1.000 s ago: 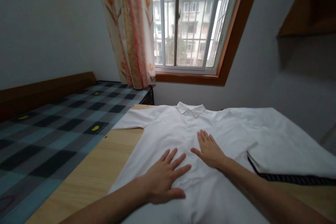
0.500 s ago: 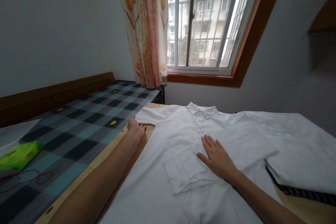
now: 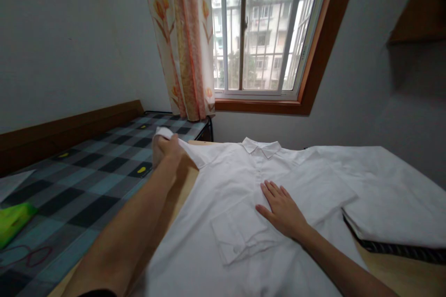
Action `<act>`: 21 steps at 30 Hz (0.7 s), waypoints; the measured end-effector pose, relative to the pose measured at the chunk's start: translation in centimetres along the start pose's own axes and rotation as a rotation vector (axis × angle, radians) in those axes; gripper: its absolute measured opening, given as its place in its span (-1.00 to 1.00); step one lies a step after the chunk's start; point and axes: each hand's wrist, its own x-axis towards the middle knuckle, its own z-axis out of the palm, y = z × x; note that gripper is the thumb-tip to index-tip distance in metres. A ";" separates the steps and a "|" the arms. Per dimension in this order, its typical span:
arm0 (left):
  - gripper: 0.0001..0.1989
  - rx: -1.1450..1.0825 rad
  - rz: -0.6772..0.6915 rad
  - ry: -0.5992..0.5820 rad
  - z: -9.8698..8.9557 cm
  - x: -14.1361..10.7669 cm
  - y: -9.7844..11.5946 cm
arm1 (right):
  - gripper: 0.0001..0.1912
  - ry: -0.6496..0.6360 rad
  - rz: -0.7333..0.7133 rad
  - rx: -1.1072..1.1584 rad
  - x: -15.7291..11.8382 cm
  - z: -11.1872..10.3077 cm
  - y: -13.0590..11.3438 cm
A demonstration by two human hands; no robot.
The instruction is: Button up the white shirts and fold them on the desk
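A white collared shirt [image 3: 195, 222] lies spread on a light wooden board, its collar pointing toward the window. One long sleeve [image 3: 240, 227] is folded across the front, its buttoned cuff near the middle. My right hand [image 3: 282, 209] rests flat on this folded sleeve, fingers spread. At the left, my left hand [image 3: 169, 148] is closed around the end of the other sleeve [image 3: 202, 152] and holds it raised above the edge of the bed. The cuff hangs over the back of that hand, and part of the fingers is hidden.
A checked mattress [image 3: 104, 167] lies along the left, with a bright green packet [image 3: 16, 220], a paper [image 3: 14, 184] and a thin red cord [image 3: 35, 256]. More white cloth [image 3: 400, 190] over a dark striped piece lies at right. A curtain [image 3: 188, 46] hangs beside the window [image 3: 261, 32].
My left hand has lifted the left sleeve's end off the board and moved it up and left. My right hand stays on the folded sleeve. The view has shifted slightly right.
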 end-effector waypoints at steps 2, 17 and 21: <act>-0.87 0.123 0.147 -0.092 0.8 -2.6 0.4 | -0.26 0.033 -0.002 0.080 0.0 0.2 0.2; -0.74 1.087 0.677 -0.528 1.4 -9.6 -0.9 | -0.20 0.456 0.104 0.549 0.2 -1.2 2.9; -0.67 1.121 0.836 -0.562 2.3 -10.0 -0.3 | -0.28 0.409 0.184 -0.137 0.9 -2.9 5.5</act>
